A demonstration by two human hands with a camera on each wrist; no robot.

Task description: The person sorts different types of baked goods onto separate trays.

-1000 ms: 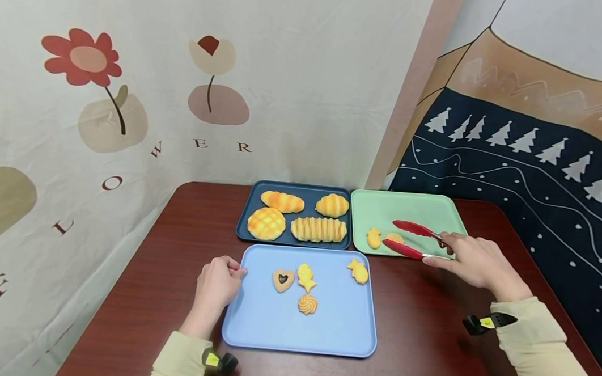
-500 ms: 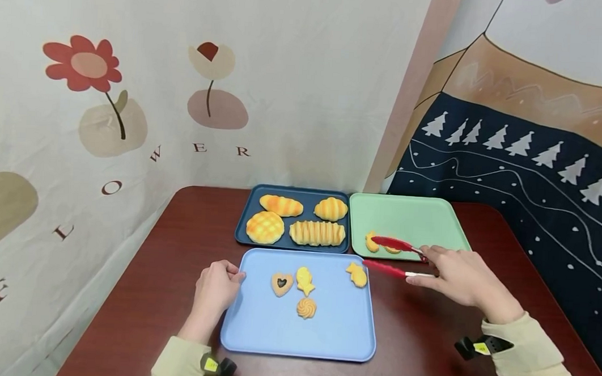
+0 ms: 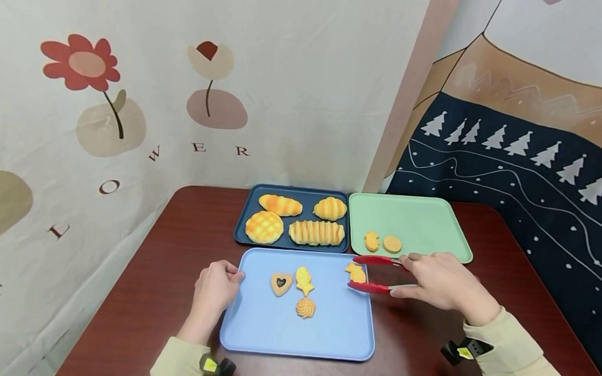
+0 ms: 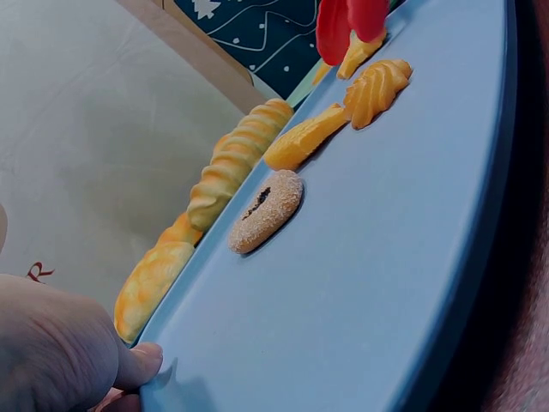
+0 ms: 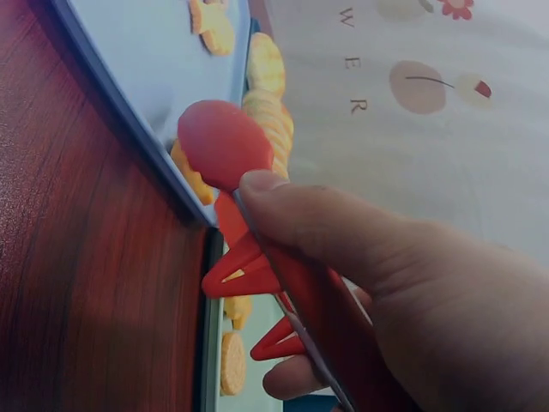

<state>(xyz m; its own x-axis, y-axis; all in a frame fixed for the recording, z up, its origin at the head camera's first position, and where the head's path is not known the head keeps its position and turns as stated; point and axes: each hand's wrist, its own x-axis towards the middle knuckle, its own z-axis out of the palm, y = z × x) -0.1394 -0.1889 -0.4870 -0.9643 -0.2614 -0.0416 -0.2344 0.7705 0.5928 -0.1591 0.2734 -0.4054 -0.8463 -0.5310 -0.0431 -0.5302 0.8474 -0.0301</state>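
My right hand (image 3: 441, 283) grips red-tipped tongs (image 3: 369, 287), thumb along one arm, as the right wrist view shows. The spread tips stand on either side of a yellow fish-shaped cookie (image 3: 356, 274) at the right edge of the light blue tray (image 3: 323, 339). With my left hand (image 3: 216, 288) I pinch the tray's left rim, thumb on top. Farther left on the tray lie a heart cookie (image 3: 281, 284) with a dark centre, another fish-shaped cookie (image 3: 303, 280) and a swirl cookie (image 3: 305, 308).
Behind, a dark blue tray (image 3: 240, 230) bears several breads, among them a round bread (image 3: 264, 227) and a ridged roll (image 3: 317, 232). Beside it, a green tray (image 3: 412, 216) has a small yellow cookie (image 3: 372, 241) and a round cookie (image 3: 392, 244) near its front edge.
My right hand has carried the spread tongs left and toward me, from over the green tray to around the fish-shaped cookie. The left hand has stayed at the rim.
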